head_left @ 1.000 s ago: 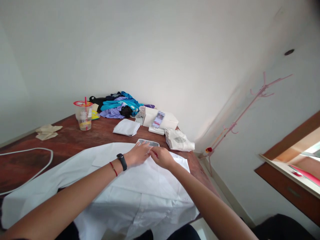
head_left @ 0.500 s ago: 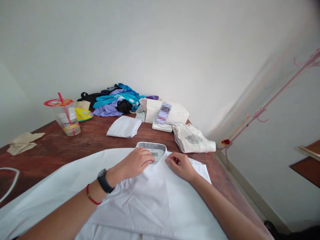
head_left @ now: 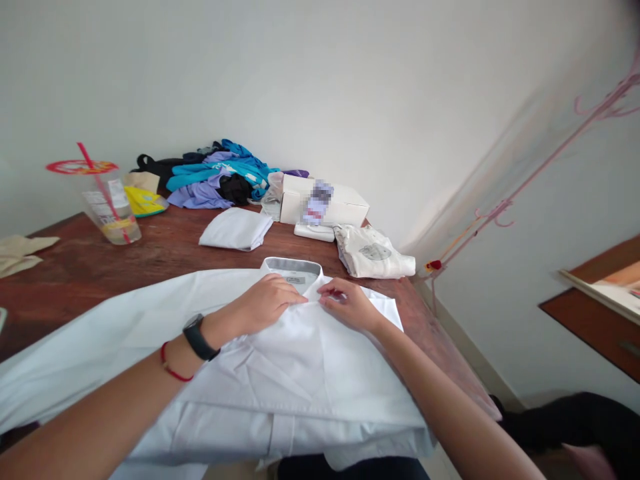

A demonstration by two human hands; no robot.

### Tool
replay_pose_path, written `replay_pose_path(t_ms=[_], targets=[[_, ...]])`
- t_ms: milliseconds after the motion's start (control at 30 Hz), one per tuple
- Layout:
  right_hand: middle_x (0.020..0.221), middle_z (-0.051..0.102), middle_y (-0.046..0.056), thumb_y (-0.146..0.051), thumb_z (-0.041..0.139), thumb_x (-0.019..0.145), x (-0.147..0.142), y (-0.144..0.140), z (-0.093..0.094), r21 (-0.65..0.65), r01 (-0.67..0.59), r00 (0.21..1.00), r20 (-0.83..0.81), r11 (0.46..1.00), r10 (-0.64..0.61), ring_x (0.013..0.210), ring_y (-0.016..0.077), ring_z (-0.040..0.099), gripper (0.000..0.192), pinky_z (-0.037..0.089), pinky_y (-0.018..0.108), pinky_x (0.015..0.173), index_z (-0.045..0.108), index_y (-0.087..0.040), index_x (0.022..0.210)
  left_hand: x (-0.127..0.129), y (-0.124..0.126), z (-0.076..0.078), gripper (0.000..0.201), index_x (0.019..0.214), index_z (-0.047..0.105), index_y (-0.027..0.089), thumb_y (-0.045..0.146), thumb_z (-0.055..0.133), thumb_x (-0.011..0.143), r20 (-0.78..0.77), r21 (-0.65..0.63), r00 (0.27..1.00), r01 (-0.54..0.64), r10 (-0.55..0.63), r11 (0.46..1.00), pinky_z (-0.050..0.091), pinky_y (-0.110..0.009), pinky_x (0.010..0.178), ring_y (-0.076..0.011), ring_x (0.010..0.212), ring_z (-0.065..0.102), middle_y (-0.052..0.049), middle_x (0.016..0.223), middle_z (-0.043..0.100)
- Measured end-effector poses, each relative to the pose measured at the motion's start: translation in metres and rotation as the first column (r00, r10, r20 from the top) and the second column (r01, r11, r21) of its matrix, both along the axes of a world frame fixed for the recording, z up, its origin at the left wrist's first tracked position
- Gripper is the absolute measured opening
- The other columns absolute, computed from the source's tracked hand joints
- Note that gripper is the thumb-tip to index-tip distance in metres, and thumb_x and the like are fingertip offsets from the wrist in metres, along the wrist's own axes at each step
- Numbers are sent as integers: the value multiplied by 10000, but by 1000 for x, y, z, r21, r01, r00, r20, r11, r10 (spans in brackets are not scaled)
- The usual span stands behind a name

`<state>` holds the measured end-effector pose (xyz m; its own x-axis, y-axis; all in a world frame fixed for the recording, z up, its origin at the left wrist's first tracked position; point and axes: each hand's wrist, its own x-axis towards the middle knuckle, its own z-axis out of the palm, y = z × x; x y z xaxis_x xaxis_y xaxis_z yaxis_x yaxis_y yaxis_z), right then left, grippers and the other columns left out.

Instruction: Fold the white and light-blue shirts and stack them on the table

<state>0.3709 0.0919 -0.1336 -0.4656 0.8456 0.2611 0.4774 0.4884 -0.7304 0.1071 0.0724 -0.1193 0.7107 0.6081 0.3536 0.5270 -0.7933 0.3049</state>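
Note:
A white collared shirt [head_left: 295, 360] lies spread over the near part of the table, its collar at the far side and a small label inside the neck. Just below the collar, my left hand [head_left: 267, 303] pinches the front edge of the shirt; a dark wristband and a red string bracelet circle that wrist. Close by on the right, my right hand [head_left: 347, 305] has its thumb and fingers bent around the cloth beside the collar. The fingertips of both hands nearly meet at the neck opening. Shirt fabric hangs over the near table edge.
Behind the shirt are a folded white cloth [head_left: 237, 229], a white box [head_left: 330, 200], a printed cream cloth [head_left: 375, 252] and a heap of clothes [head_left: 220, 175]. A plastic cup [head_left: 117, 213] with a straw stands at left. A pink rack [head_left: 530, 187] leans at right.
My left hand has moved from the collar opening to the front edge below it, nearer my right hand. The view has tilted down and shifted right, showing more of the shirt's near edge.

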Motion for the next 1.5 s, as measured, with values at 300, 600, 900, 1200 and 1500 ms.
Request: replay_pose_path(t_ms=[300,600,900,1200,1500], targets=[[939,726,58,-397,753,854,4,-7,10,-66,-295,955,23,953,297,858,194,654,184,498,293,717,759,-214,842,3,-4,0,322,1113,788,262,112,570,930,30,13,996,-88,87,996,449,-350,935,-203,956,723,-9,1069,796],[996,753,66,-398,761,845,3,-10,15,-117,-338,939,31,934,344,892,202,661,187,492,300,714,755,-217,797,4,-3,3,345,1166,769,257,180,721,832,-29,-1,994,-109,109,994,462,-367,917,-249,976,714,-20,1079,792],[965,769,48,-345,745,828,5,-10,14,-186,-178,978,72,966,194,872,214,686,175,481,288,694,773,-211,936,8,-9,-1,315,1254,702,274,200,637,955,-57,159,994,-85,95,984,438,-387,974,-242,1094,665,-63,1282,688],[943,762,54,-352,752,806,1,-13,22,-223,-117,991,43,968,130,911,225,695,171,500,297,743,736,-195,873,17,-7,-8,282,1223,721,241,247,662,948,-71,211,975,-190,209,959,469,-394,881,-250,934,677,-47,985,746],[900,751,46,-384,740,826,2,-11,20,-213,-115,991,41,970,127,847,197,662,193,467,287,731,725,-192,828,23,-3,-13,244,1052,779,223,326,560,1024,50,157,959,-284,279,946,466,-365,819,-243,863,708,-58,875,771]])
